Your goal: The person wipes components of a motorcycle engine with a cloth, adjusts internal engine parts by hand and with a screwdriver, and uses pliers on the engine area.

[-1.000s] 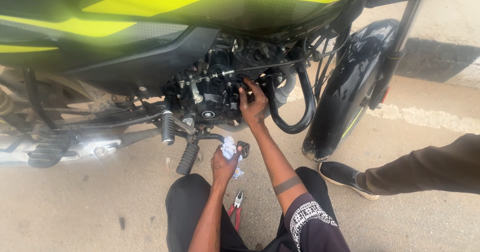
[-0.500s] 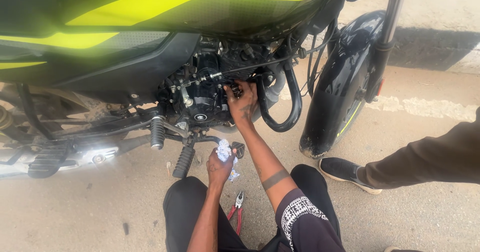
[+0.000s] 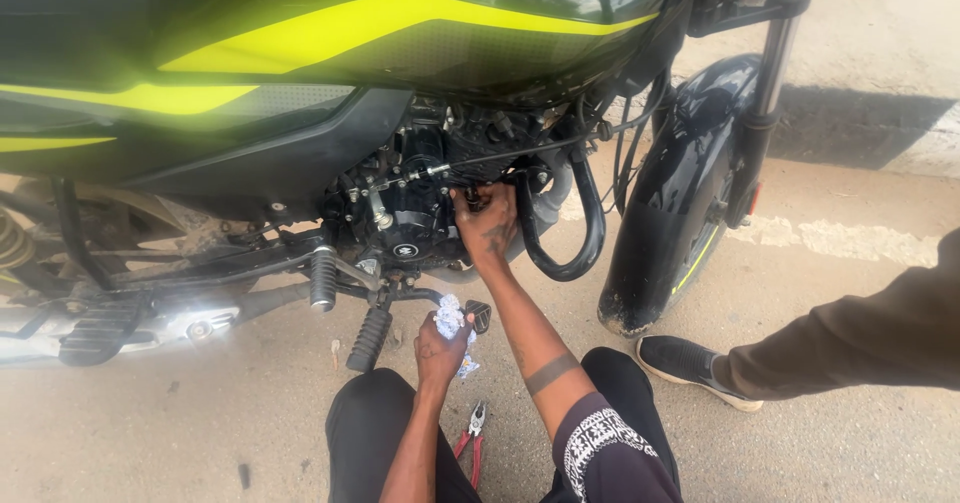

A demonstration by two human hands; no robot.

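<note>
Right hand [image 3: 487,225] reaches up and away from the body into the engine [image 3: 415,208], fingers curled against a dark fitting on the engine's right side; whether they pinch a part cannot be told, the fingertips being hidden. Left hand [image 3: 438,348] sits nearer and lower, closed around a crumpled pale rag [image 3: 451,319], just beside a small black pedal tip [image 3: 478,315]. The right hand is the one at the engine; the left hangs well below it.

Motorcycle [image 3: 330,53]: long axis left to right across the far side, glossy black bodywork with yellow-green stripes. Front mudguard [image 3: 680,193], smooth black, dusty at its lower edge, to the right. Curved black pipe [image 3: 585,233] loops just right of the right hand. Ribbed rubber footpegs [image 3: 322,278] left of the hands. Ground [image 3: 200,423]: rough grey concrete. Another person's shoe [image 3: 690,365] and brown trouser leg, near right. Red-handled pliers [image 3: 471,433] lie between the knees.
</note>
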